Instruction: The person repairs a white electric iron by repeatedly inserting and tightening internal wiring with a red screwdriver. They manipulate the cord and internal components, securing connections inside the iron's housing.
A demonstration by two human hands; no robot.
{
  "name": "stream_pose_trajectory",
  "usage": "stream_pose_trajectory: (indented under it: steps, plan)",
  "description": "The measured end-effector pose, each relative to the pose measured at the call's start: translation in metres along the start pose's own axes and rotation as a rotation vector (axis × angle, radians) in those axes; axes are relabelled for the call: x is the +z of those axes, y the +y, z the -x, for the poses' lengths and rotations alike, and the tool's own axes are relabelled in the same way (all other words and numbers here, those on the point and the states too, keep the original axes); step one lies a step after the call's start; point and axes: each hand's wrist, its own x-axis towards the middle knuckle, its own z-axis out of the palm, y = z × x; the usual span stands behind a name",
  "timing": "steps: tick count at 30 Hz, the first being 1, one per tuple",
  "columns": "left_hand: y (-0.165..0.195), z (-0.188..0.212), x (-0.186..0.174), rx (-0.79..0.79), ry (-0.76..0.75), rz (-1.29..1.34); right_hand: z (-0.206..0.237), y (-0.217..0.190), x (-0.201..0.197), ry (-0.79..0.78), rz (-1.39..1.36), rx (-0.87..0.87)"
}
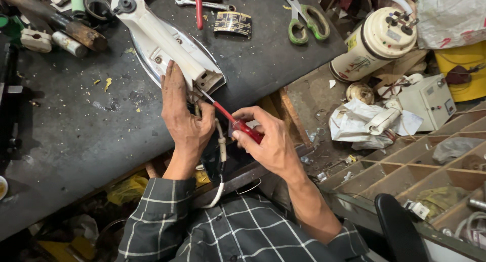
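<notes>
**Screwdriver work at rear of a clothes iron**

Clothes iron (167, 44), cream-white body with metal soleplate, lies on dark counter (76, 130), rear end near the counter's front edge, nose pointing away toward the far left. Left hand (183, 121) rests against the iron's back end, fingers stretched up along the handle side, thumb curled in toward the rear plate; it braces rather than wraps. Right hand (271, 140) is closed in a pinch on a red-handled screwdriver (238, 124), thumb and forefingers around the handle. Screwdriver shaft runs up-left, tip at the iron's open rear terminal area (208, 82), just beside left thumb. White power cord (220, 156) hangs from the iron's rear, down between the two hands and over the counter edge toward the person's checked shirt (238, 231).

Farther back on counter: green-handled scissors (306, 22), spanner (205, 4), small black printed plate (233, 23), wooden-handled tool (61, 22) at far left, well apart from the hands. Off the counter to the right: cream cylindrical appliance (374, 42) lying tilted, grey switch box (430, 100), crumpled white paper (354, 123), wooden compartment tray (420, 166) with odd parts. Black chair back (400, 229) at lower right. Yellow scraps under the counter, blurred, kind unclear.
</notes>
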Motion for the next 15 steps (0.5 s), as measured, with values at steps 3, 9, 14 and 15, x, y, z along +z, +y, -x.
stream_pose_trajectory:
  steps: [3, 9, 14, 15]
  plan:
    - [0.0, 0.0, 0.001, -0.004, 0.004, 0.0, 0.002, 0.002, -0.003, 0.073, 0.219, -0.201]
    - [-0.002, 0.002, 0.0, 0.002, -0.011, 0.05, -0.008, 0.012, -0.008, -0.116, -0.27, 0.192]
    - [-0.006, 0.001, -0.005, -0.016, -0.01, 0.17, -0.011, 0.005, -0.004, -0.062, -0.173, 0.08]
    - [-0.007, 0.0, -0.005, -0.022, -0.009, 0.18, -0.01, 0.002, -0.004, -0.016, -0.06, -0.005]
